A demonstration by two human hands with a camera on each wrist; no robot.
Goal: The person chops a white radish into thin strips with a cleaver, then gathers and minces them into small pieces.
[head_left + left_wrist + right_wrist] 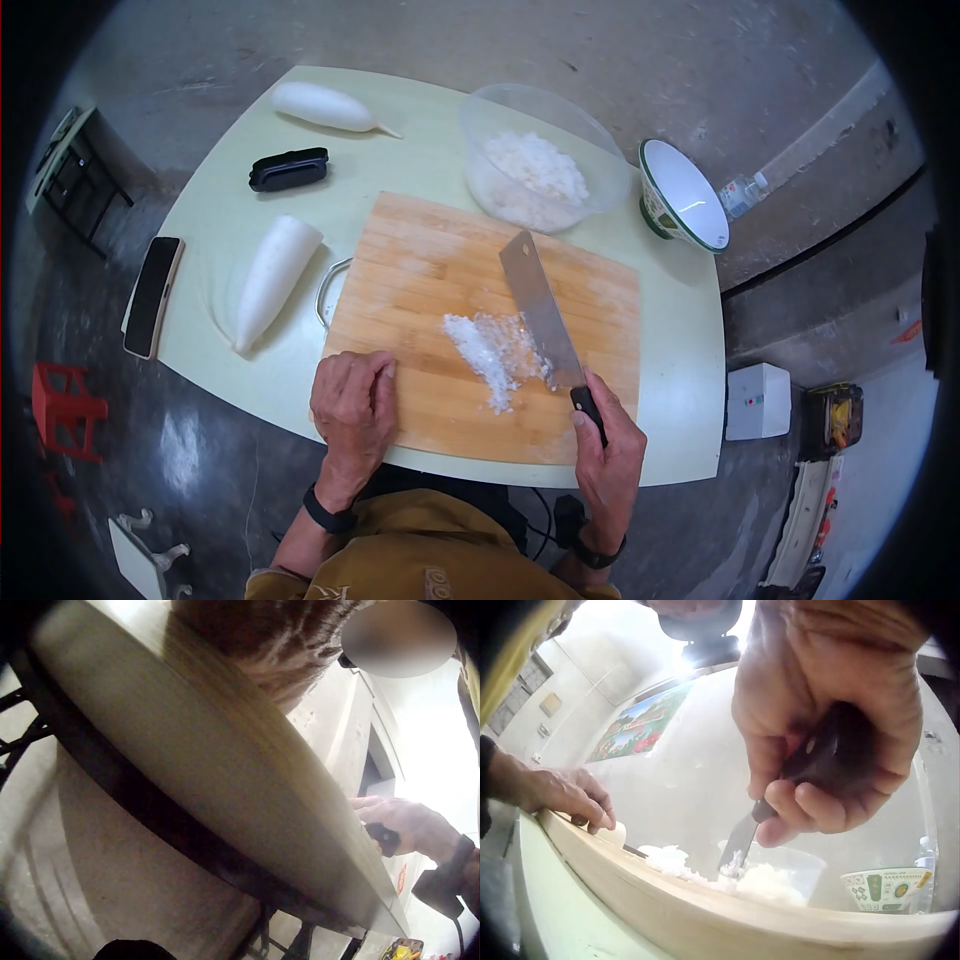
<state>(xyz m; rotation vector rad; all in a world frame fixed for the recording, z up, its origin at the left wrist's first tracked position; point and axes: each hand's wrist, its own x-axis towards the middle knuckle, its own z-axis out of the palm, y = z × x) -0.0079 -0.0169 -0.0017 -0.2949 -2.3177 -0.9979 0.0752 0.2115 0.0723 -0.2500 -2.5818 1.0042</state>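
My right hand grips the black handle of a cleaver. The cleaver's broad blade points away from me, over the right part of the wooden cutting board. Left of the blade lies a small heap of finely chopped white radish, and some bits cling near the blade in the right wrist view. My left hand rests at the board's near left corner with its fingers bent. The left wrist view mostly shows the underside of the table edge, with the left hand's fingers hidden.
A clear plastic bowl of chopped radish stands behind the board, beside a green-rimmed bowl tipped on its side. Two whole white radishes, one near and one far, lie left with a black case and a phone.
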